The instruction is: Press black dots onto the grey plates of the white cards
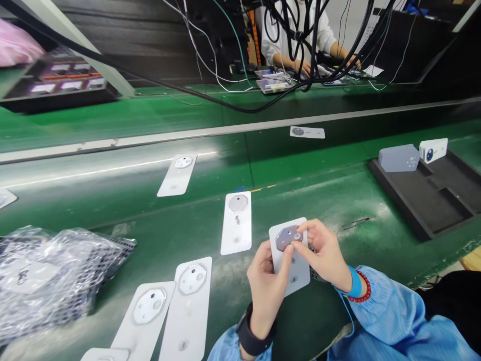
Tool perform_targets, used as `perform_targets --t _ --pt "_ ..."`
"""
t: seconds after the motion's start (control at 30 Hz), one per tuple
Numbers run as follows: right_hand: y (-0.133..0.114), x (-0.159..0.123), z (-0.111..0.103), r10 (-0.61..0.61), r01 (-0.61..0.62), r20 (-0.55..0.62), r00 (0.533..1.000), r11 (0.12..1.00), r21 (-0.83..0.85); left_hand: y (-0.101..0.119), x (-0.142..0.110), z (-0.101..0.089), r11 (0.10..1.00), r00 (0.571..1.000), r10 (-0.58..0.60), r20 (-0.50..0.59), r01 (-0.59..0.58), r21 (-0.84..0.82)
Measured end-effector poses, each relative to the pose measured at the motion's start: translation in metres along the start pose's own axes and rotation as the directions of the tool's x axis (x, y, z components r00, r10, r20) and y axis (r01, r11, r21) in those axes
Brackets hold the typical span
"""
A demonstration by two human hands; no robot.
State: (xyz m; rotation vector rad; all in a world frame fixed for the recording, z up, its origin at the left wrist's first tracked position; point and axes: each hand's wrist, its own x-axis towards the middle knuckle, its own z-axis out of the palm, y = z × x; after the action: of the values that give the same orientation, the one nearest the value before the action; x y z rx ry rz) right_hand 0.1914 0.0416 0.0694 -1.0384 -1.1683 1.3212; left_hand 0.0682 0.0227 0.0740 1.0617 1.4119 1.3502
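My left hand (267,287) and my right hand (326,254) both hold one white rectangular panel (291,258) with a grey octagonal camera cutout, just above the green belt. The left thumb rests near the cutout. The right thumb and forefinger pinch at a small round part on the cutout's right side. A black watch sits on my left wrist; a blue strap and red bead bracelet sit on the right.
More white panels lie on the green belt (124,235): one ahead (236,223), one further left (177,175), two near left (190,306), one far (307,132). A plastic-wrapped bundle (48,273) lies left. A black foam tray (428,193) with upright panels stands right. A person works opposite (300,45).
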Motion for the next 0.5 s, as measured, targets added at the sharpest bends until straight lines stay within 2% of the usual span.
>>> perform_targets --t 0.13,0.2,0.27,0.3,0.33,0.4,0.5 --pt "-0.004 -0.002 -0.006 0.028 -0.025 0.087 0.996 0.999 -0.036 -0.008 0.007 -0.007 0.997 0.997 -0.072 0.040 0.073 -0.026" --pt "-0.012 0.007 -0.016 -0.009 0.028 0.128 0.992 0.989 -0.146 -0.013 0.011 -0.012 0.995 0.995 -0.093 -0.021 0.093 -0.026" --pt "-0.026 0.030 -0.033 -0.077 0.107 0.093 0.993 0.924 -0.368 -0.018 0.016 -0.019 0.994 0.986 -0.105 -0.129 0.103 -0.023" --pt "-0.032 0.048 -0.043 -0.113 0.128 0.060 0.992 0.867 -0.482 -0.019 0.018 -0.023 0.994 0.977 -0.110 -0.184 0.108 -0.023" --pt "-0.039 0.070 -0.054 -0.149 0.120 0.006 0.989 0.774 -0.622 -0.020 0.020 -0.027 0.993 0.966 -0.118 -0.232 0.116 -0.020" --pt "-0.046 0.125 -0.077 -0.186 0.073 -0.079 0.979 0.690 -0.720 -0.020 0.023 -0.033 0.990 0.943 -0.134 -0.304 0.139 -0.005" --pt "-0.041 0.214 -0.105 -0.204 -0.048 -0.193 0.960 0.560 -0.827 -0.018 0.026 -0.038 0.985 0.928 -0.170 -0.332 0.175 -0.015"
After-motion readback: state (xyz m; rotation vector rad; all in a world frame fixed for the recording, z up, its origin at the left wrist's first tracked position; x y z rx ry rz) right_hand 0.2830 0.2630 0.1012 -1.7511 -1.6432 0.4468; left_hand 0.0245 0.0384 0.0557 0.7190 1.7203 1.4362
